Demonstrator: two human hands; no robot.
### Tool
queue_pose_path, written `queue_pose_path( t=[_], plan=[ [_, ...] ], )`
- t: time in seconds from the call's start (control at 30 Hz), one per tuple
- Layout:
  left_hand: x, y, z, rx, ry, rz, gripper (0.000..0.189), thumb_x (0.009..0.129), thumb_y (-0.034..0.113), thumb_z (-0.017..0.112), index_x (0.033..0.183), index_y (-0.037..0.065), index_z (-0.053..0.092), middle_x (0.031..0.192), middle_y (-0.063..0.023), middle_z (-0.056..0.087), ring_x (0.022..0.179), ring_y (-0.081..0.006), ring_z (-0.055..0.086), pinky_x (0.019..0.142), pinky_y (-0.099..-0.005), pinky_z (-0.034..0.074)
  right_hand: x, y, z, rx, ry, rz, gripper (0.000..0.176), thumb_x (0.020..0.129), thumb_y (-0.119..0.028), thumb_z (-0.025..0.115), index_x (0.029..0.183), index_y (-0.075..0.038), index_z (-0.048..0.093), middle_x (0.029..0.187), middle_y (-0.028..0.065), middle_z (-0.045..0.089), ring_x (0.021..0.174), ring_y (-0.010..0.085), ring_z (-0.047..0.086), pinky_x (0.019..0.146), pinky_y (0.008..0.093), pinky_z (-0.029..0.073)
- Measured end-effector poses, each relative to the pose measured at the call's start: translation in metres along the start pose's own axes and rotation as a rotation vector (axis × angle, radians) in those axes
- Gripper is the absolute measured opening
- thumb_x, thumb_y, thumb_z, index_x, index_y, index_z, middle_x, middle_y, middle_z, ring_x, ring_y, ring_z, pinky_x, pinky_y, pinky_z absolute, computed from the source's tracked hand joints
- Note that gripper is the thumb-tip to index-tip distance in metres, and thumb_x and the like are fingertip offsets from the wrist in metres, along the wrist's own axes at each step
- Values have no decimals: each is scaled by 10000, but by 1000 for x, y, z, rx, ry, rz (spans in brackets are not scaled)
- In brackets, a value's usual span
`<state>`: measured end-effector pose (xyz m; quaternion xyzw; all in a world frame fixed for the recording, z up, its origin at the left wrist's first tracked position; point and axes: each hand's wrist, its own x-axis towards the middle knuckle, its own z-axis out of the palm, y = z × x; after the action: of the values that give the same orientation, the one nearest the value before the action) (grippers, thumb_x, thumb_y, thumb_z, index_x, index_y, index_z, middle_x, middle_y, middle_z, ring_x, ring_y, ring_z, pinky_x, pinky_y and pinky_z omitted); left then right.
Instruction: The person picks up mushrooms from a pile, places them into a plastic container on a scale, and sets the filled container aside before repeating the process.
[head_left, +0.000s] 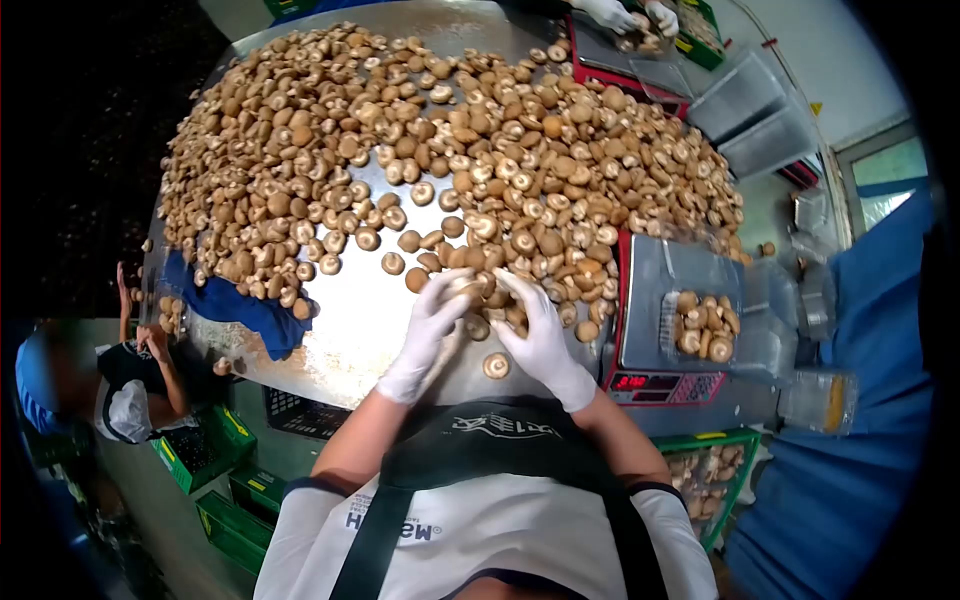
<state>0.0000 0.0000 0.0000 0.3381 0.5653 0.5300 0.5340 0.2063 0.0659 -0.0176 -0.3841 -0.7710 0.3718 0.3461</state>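
Brown-capped mushrooms, which look like shiitake, lie in a wide heap on a metal table. At the heap's near edge, my left hand, in a white glove, curls its fingers around mushrooms from the left. Facing it, my gloved right hand cups the same small cluster, fingers bent and thumb lower down. The fingertips are partly hidden among the caps. One loose mushroom lies stem up between my wrists. To the right, a clear tray of mushrooms sits on a red digital scale.
Blue cloth lies at the table's left. Stacked clear trays stand beyond the scale. A second scale is at the back, with a co-worker's gloved hands over it. Another person is at left, near green crates.
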Motion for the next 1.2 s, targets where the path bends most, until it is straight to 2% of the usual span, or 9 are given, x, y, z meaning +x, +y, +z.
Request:
queue_pose_path(
  t=[0.07, 0.2, 0.3, 0.47, 0.67, 0.8, 0.9, 1.07, 1.2],
  plan=[
    [-10, -10, -25, 48, -1, -32, 318, 948, 186, 649, 1222, 34, 594, 1074, -34, 630, 1028, -120, 580, 896, -270, 466, -27, -6, -22, -144, 14, 115, 638, 808, -137, 735, 1394, -67, 494, 1312, 189, 573, 1211, 373, 542, 1025, 434, 439],
    [-91, -33, -122, 389, -110, -383, 298, 908, 167, 706, 1142, 11, 609, 992, -29, 635, 939, -98, 580, 855, -262, 486, -119, 36, -75, -423, -423, 409, 525, 801, -175, 687, 1296, -49, 566, 1252, 162, 593, 1155, 352, 556, 978, 418, 455],
    [-120, -22, -150, 1174, -307, -589, 434, 823, 218, 733, 1212, 63, 620, 1094, -170, 664, 1007, -279, 660, 881, -362, 525, -148, 37, -74, -600, -596, 205, 426, 793, -138, 641, 1207, -45, 609, 1202, 145, 612, 1107, 337, 579, 948, 435, 471],
    [-116, -31, -122, 992, -88, -168, 496, 816, 207, 726, 1274, 68, 596, 1237, -185, 614, 1134, -349, 603, 981, -394, 487, -142, 55, -56, -673, -643, 306, 318, 797, -10, 555, 1100, -62, 635, 1063, 122, 593, 1032, 321, 587, 863, 408, 502],
    [-65, -43, -6, 854, -227, 235, 575, 791, 199, 753, 1329, 103, 572, 1385, -176, 507, 1297, -389, 463, 1099, -455, 380, -101, 52, -43, -213, -51, 188, 417, 752, 106, 618, 1149, -19, 590, 1166, 146, 554, 1108, 341, 553, 945, 388, 476],
    [-32, -66, 56, 1017, -530, 445, 721, 786, 305, 757, 1440, 182, 481, 1543, -184, 340, 1443, -405, 280, 1176, -587, 182, -91, 47, -12, -116, 315, 475, 643, 786, -2, 698, 1380, -43, 456, 1350, 206, 460, 1262, 358, 453, 1079, 414, 390],
    [1, -91, 74, 1232, -506, 493, 793, 782, 349, 747, 1479, 150, 425, 1557, -135, 337, 1446, -392, 275, 1169, -607, 184, -90, 67, 8, -183, 424, 596, 893, 776, -95, 751, 1506, 17, 248, 1453, 264, 367, 1351, 413, 348, 1146, 469, 290],
    [43, -82, 76, 1260, -492, 521, 773, 786, 317, 708, 1473, 106, 424, 1585, -74, 318, 1469, -352, 248, 1181, -606, 153, -30, 100, 33, -186, 582, 662, 1054, 729, -218, 837, 1518, 32, 185, 1483, 318, 256, 1366, 457, 307, 1162, 471, 266],
    [96, -67, 64, 1347, -333, 636, 727, 730, 278, 755, 1417, 277, 516, 1596, -79, 305, 1490, -357, 210, 1155, -666, 144, 3, 108, 42, -80, 658, 686, 1037, 764, -263, 837, 1526, 5, 186, 1467, 311, 258, 1365, 446, 297, 1155, 468, 279]
  ],
)
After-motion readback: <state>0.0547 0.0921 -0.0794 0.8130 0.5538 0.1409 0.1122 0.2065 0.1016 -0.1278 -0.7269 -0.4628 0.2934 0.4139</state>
